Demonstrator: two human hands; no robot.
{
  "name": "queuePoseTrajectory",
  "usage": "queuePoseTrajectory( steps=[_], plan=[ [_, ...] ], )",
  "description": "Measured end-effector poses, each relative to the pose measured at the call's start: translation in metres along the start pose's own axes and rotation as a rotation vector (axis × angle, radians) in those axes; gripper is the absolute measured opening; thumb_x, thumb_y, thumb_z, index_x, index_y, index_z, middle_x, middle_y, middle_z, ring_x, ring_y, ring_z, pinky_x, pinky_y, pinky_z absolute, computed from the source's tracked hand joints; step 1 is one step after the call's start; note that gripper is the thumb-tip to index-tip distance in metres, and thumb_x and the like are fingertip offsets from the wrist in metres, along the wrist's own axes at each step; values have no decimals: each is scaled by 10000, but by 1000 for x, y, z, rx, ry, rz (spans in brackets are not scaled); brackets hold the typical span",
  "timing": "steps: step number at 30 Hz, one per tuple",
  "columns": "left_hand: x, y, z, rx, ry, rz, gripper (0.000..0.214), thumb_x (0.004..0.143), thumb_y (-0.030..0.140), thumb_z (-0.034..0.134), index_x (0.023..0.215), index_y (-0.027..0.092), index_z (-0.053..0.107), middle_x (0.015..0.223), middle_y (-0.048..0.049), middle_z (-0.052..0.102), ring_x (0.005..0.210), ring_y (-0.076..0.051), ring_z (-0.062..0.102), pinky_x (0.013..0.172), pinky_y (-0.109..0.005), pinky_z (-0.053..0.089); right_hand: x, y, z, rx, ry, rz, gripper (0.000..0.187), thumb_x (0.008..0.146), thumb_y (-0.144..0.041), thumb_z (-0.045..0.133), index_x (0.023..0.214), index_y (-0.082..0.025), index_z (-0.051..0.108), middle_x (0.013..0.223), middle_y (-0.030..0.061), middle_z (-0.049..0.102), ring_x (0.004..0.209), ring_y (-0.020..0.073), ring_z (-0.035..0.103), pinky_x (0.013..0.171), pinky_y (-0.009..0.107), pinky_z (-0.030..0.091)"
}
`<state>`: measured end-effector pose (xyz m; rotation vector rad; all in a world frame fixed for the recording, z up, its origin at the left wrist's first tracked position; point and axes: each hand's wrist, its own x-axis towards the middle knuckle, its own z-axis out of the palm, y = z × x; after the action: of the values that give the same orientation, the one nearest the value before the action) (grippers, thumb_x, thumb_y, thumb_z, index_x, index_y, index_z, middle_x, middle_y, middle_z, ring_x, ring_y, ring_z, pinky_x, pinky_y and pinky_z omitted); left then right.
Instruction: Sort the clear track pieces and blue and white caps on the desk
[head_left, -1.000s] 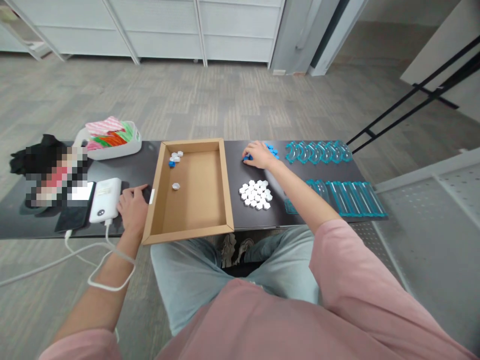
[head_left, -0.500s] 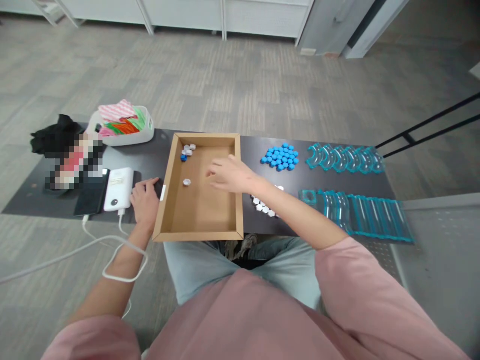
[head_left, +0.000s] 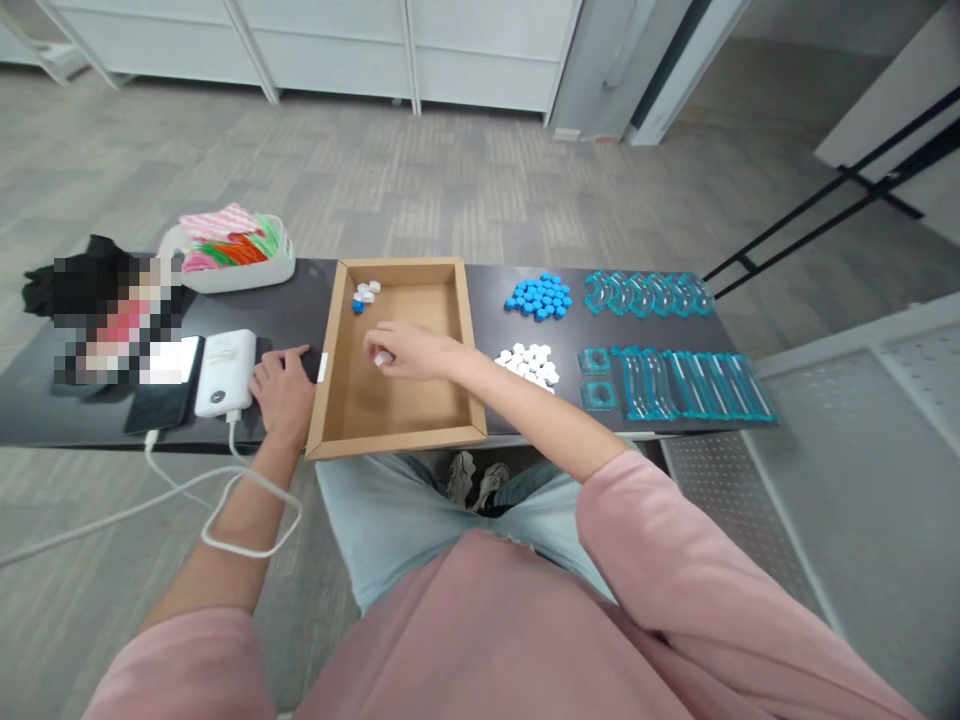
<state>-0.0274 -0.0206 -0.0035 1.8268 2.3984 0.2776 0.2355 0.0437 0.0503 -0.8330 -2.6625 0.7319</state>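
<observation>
A shallow cardboard box lies on the dark table in front of me. My right hand reaches into it, fingers pinched together at a small white hexagonal piece on the box floor; whether they also hold something is hidden. A few white pieces and one blue piece sit in the box's far left corner. My left hand rests flat on the table against the box's left wall, fingers stretched out over a small dark object.
Right of the box lie a pile of blue hexagons, a pile of white hexagons and rows of clear teal track pieces. To the left sit a white power bank with cable, a phone and a white basket.
My right hand left the blue pile at the far right, crossed into the box and came down at the lone white piece. The left hand stayed put.
</observation>
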Motion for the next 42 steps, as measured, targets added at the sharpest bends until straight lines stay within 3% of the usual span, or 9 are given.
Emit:
queuePoseTrajectory(
  steps=[3,8,11,19,25,28,31,36,42],
  plan=[
    [0,0,0,-12,8,7,601,1201,359,382,1686,77,596,1613,-298,517,1465,-449,481,1221,-564,373,-73,14,-26,86,212,51,340,1040,-166,586,1327,-188,766,1325,113,714,1127,259,692,1033,389,560],
    [2,1,2,-32,20,14,568,1211,348,412,1674,82,604,1613,-295,526,1494,-440,470,1241,-568,375,-209,57,-61,27,517,469,186,1042,-319,675,1133,-215,798,1161,108,808,1016,265,748,998,414,609],
    [3,2,2,-24,24,15,557,1208,333,417,1667,79,604,1618,-303,522,1475,-437,476,1225,-586,391,-260,77,-66,-42,573,646,96,971,-318,771,1010,-230,774,1026,87,849,969,276,783,966,414,619],
    [0,2,2,-22,51,48,564,1199,301,381,1648,46,609,1602,-312,524,1403,-424,479,1170,-562,395,-272,94,-51,-23,400,724,126,875,-185,833,907,-244,726,993,77,882,1013,281,846,949,381,624],
    [0,2,3,-40,54,54,552,1195,270,386,1641,29,607,1595,-308,530,1376,-401,476,1170,-541,381,-278,93,-57,27,486,651,185,831,-147,771,984,-236,720,1072,75,861,989,268,840,957,401,641],
    [0,3,3,-39,59,52,544,1194,271,403,1636,34,614,1587,-303,540,1377,-402,483,1171,-538,384,-263,86,-60,-28,545,538,152,875,-202,741,1023,-231,738,1112,95,839,968,272,808,967,431,634],
    [-1,5,2,-35,61,52,544,1183,238,374,1626,52,629,1581,-303,550,1394,-419,504,1164,-550,406,-219,73,-57,-29,541,389,131,956,-269,714,1077,-231,748,1138,100,826,960,264,777,966,433,619],
    [-5,7,0,-59,86,53,549,1159,314,446,1630,95,623,1593,-305,566,1466,-456,520,1211,-584,417,-106,52,-35,-37,371,210,146,1030,-241,669,1150,-217,749,1178,96,803,999,251,764,997,414,590],
    [-10,9,-6,-101,72,64,604,1140,365,496,1656,59,571,1713,-311,497,1602,-464,449,1318,-605,369,29,47,2,-163,121,243,422,1047,-177,696,1468,-206,706,1493,146,706,1265,298,750,1154,464,572]
  ],
)
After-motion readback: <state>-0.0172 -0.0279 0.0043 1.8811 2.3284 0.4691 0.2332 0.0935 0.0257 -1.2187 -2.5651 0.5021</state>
